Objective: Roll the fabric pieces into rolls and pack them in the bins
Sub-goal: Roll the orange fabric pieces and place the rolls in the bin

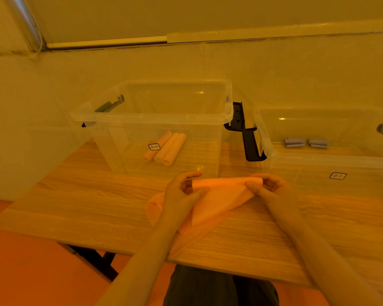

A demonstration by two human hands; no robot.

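A light wood-grain table (75,208) stands against a pale wall (53,80) over an orange floor (20,272).

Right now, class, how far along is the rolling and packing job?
Done: three orange rolls lie in the left bin and two blue rolls in the right bin. In hand: the left hand and right hand pinch the orange fabric, its far edge just starting to curl. Left: finish rolling and pack it.

Wood-grain table (75,208) carries two clear bins side by side: left bin (150,120), right bin (318,164). Orange fabric (210,208) lies partly on the near edge, in front of left bin.
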